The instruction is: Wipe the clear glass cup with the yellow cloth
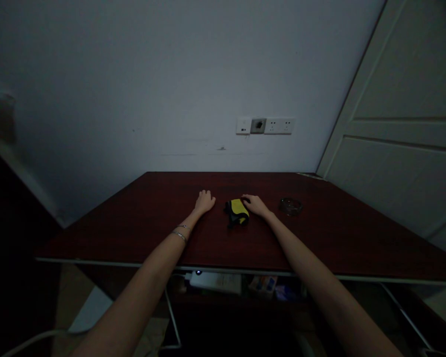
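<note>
A small yellow-and-black object [239,208] lies on the dark red tabletop [223,248] between my hands. It looks soft and folded, with black edging and a black part at its left; its exact kind I cannot make out. My left hand [205,201] rests palm down on the table to its left, apart from it, fingers loosely spread and thumb out. On the other side, my right hand [256,205] lies close against the object's upper right edge, fingers reaching toward it without wrapping round it. Whether the fingertips touch it is unclear.
A clear glass ashtray [290,206] stands right of my right hand. Behind the table is a wall with sockets [279,126]; a pale door [401,134] is at the right. Under the front edge, a shelf holds a white power strip [216,282] and small packets [263,285].
</note>
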Tool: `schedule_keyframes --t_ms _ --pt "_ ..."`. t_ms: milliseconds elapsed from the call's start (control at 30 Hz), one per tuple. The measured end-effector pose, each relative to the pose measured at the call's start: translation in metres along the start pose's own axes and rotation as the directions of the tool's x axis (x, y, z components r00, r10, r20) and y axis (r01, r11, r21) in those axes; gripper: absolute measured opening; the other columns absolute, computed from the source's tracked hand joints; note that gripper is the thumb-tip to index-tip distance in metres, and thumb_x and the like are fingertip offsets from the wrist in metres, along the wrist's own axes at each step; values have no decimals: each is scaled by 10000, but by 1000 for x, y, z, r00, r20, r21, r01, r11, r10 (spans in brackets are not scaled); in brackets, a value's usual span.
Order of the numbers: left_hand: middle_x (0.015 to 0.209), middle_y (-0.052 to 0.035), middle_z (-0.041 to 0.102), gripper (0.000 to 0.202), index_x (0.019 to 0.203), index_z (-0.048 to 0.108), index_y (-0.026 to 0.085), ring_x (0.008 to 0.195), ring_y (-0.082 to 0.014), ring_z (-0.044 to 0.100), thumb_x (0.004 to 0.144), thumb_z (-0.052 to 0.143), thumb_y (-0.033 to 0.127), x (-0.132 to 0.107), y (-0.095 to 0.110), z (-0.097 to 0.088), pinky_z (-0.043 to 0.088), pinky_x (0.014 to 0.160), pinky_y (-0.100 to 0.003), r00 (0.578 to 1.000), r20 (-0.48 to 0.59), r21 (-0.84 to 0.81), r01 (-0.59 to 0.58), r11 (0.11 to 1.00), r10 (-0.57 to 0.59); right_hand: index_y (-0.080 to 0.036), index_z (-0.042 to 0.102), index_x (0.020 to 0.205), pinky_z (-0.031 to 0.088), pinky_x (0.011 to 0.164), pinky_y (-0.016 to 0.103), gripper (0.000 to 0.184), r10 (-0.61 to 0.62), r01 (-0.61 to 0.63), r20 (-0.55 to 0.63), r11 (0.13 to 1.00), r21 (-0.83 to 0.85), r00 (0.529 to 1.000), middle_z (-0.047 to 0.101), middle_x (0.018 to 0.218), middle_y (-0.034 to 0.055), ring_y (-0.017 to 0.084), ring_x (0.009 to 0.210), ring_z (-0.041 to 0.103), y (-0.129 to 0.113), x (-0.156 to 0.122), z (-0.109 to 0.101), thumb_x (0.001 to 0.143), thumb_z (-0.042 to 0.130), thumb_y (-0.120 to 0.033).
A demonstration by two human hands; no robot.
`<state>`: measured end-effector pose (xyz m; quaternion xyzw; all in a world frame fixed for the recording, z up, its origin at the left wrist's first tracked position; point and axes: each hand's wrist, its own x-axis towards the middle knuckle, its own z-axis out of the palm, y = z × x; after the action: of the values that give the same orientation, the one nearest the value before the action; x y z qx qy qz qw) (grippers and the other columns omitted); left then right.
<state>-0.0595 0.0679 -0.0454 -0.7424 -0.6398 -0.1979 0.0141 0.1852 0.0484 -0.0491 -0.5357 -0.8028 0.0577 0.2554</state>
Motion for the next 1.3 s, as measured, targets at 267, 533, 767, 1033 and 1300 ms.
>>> schedule_keyframes --t_ms 267,533,767,1033,1300 --pt "1116 -163 488 320 1008 499 115 1076 -255 431 815 357 328 -1 0 -2 371 876 -349 1000 0 -8 -3 1000 3 -134 561 1126 348 975 278 356 5 -5 9 1000 -8 1000 563 1186 92 190 1125 500 -1 1 -1 805 421 -199" --pt "1141 -182 475 369 1115 430 96 1111 -263 422 809 384 298 -6 4 -7 363 888 -353 1000 -20 -22 14 1000 -15 -154 566 1118 335 985 289 344 10 -10 13 1000 -2 1000 544 1212 80 187 1148 480 0 1 0 808 422 -197" --pt "1233 -165 402 457 1217 358 85 1145 -234 404 787 424 224 -9 17 -14 311 970 -330 975 -183 -100 -149 984 129 -151 571 1109 335 981 280 341 2 -2 16 1000 14 1000 544 1212 84 181 1141 485 -1 0 0 811 411 -189" --pt "996 -82 550 255 958 562 159 956 -170 507 828 367 257 -25 80 -38 400 860 -279 863 -131 -231 -505 832 487 -180 572 1105 342 969 274 333 -3 3 5 1000 27 1000 549 1209 68 173 1127 496 -3 -1 -2 811 416 -194" --pt "882 -55 631 305 913 630 186 819 -158 571 820 409 375 -51 101 -73 408 728 -235 696 114 -190 -685 703 709 -181 594 1075 380 931 282 314 6 -7 13 998 66 1000 578 1169 71 195 1080 532 -5 -4 -5 800 444 -206"
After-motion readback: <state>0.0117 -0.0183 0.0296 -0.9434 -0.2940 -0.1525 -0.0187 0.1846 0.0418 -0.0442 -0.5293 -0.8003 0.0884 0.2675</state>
